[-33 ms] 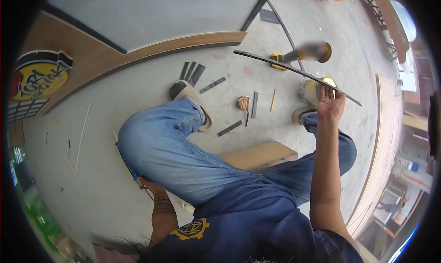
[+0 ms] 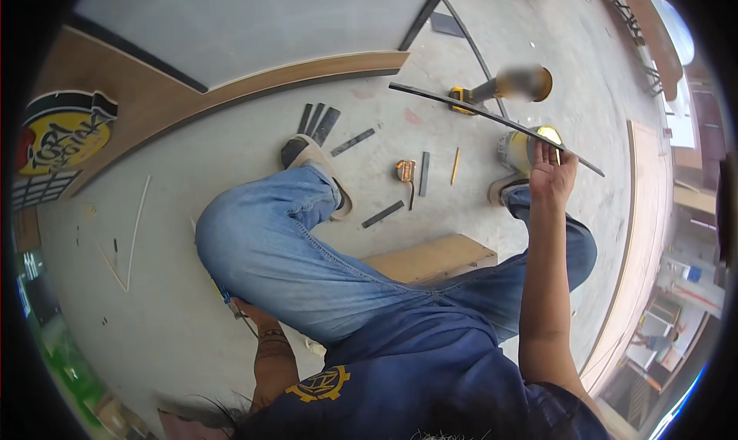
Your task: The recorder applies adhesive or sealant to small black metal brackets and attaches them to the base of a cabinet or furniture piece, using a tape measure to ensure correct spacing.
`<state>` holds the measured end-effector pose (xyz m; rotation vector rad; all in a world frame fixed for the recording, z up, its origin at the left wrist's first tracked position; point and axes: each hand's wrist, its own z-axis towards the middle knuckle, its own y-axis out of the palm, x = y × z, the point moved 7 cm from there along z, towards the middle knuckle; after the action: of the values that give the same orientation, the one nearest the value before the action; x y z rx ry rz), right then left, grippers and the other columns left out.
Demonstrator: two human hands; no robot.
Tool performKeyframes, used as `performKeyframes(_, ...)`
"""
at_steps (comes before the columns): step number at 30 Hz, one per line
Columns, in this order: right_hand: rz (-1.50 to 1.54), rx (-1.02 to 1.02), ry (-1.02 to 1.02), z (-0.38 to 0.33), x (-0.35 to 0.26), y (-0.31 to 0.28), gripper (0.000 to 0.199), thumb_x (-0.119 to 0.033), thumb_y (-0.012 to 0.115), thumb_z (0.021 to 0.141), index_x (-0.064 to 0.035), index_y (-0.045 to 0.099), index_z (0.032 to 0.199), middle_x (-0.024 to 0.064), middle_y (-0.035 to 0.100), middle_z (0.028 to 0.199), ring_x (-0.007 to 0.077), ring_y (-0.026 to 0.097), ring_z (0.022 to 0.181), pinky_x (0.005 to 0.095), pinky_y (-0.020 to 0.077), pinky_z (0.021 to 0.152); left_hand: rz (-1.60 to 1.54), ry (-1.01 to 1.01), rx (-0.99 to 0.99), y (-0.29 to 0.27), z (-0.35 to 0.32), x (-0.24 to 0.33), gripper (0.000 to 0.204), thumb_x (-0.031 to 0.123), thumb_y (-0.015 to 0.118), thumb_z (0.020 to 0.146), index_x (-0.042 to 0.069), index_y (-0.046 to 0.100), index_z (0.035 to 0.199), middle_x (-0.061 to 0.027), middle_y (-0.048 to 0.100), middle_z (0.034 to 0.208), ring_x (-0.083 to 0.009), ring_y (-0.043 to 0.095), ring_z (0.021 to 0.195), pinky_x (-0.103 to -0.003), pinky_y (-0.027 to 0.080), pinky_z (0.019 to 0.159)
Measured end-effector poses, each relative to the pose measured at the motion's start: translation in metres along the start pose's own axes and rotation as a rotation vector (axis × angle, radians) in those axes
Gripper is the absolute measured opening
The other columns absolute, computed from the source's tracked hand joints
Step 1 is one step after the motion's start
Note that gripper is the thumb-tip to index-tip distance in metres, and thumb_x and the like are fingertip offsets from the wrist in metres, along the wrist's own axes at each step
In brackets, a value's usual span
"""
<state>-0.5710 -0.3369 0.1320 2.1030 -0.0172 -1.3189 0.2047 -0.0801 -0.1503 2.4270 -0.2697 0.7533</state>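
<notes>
In my right hand (image 2: pixel 552 171), raised at the right with the palm up, the fingers are closed on a long thin dark strip (image 2: pixel 461 104). The strip slants from the upper middle down to the right. A yellow-topped bucket (image 2: pixel 513 149) stands behind that hand. My left hand (image 2: pixel 250 313) is low beside my left thigh, which partly covers it. Its fingers look closed around something with a blue and yellow edge (image 2: pixel 222 292), mostly hidden by my leg, so I cannot make out its kind.
Between my feet lie a tape measure (image 2: pixel 405 171), a pencil (image 2: pixel 455 166) and several short dark strips (image 2: pixel 383 214). A wooden box (image 2: pixel 434 259) sits under my legs. A yellow-and-black power tool (image 2: pixel 463 99) is beyond the strip. A large framed panel (image 2: pixel 254 33) occupies the upper left.
Less of the blue-edged thing by my left hand shows beside my knee now. My right hand and the long strip have hardly moved; the view has shifted slightly.
</notes>
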Motion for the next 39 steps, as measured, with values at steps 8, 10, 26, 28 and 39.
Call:
performKeyframes(8, -0.018, 0.006, 0.053, -0.021, 0.034, 0.006, 0.036, -0.017, 0.048, 0.109, 0.0068, 0.046, 0.135, 0.0223, 0.056, 0.129, 0.0365, 0.060, 0.123, 0.0578, 0.0505, 0.117, 0.435, 0.061, -0.098, 0.054, -0.036, 0.007, 0.041, 0.036, 0.066, 0.108, 0.005, 0.062, 0.135, -0.0074, 0.067, 0.131, -0.0178, 0.068, 0.113, -0.031, 0.058, 0.095)
performKeyframes(10, -0.013, 0.013, 0.087, -0.027, 0.058, 0.014, 0.031, -0.018, 0.049, 0.108, 0.0051, 0.050, 0.128, 0.0221, 0.060, 0.123, 0.0362, 0.063, 0.119, 0.0583, 0.0511, 0.116, 0.540, 0.081, -0.112, 0.069, -0.046, 0.008, 0.041, 0.035, 0.066, 0.108, 0.005, 0.062, 0.135, -0.0078, 0.068, 0.131, -0.0182, 0.068, 0.112, -0.031, 0.058, 0.095)
performKeyframes(26, -0.046, -0.112, 0.394, -0.093, 0.251, 0.124, 0.013, -0.011, 0.051, 0.103, 0.0021, 0.050, 0.105, 0.0192, 0.061, 0.105, 0.0378, 0.069, 0.103, 0.0576, 0.0629, 0.097, 1.010, 0.040, -0.402, 0.361, 0.089, 0.021, 0.039, 0.033, 0.063, 0.110, 0.002, 0.062, 0.134, -0.0139, 0.070, 0.123, -0.0226, 0.072, 0.108, -0.036, 0.058, 0.097)
performKeyframes(28, -0.047, -0.109, 0.403, -0.093, 0.273, 0.126, 0.012, -0.010, 0.052, 0.103, 0.0009, 0.048, 0.101, 0.0154, 0.057, 0.099, 0.0350, 0.067, 0.096, 0.0571, 0.0637, 0.095, 0.998, 0.019, -0.528, 0.416, 0.086, -0.007, 0.039, 0.031, 0.064, 0.109, 0.001, 0.060, 0.133, -0.0154, 0.070, 0.122, -0.0248, 0.072, 0.111, -0.037, 0.059, 0.097)
performKeyframes(39, -0.155, -0.148, 0.423, -0.088, 0.327, 0.143, 0.012, -0.010, 0.053, 0.103, -0.0009, 0.046, 0.102, 0.0138, 0.057, 0.098, 0.0304, 0.068, 0.094, 0.0529, 0.0647, 0.093, 0.592, 0.164, -0.447, 0.463, 0.129, -0.047, 0.029, 0.027, 0.065, 0.109, 0.008, 0.057, 0.130, -0.0123, 0.069, 0.123, -0.0279, 0.068, 0.119, -0.045, 0.057, 0.100)
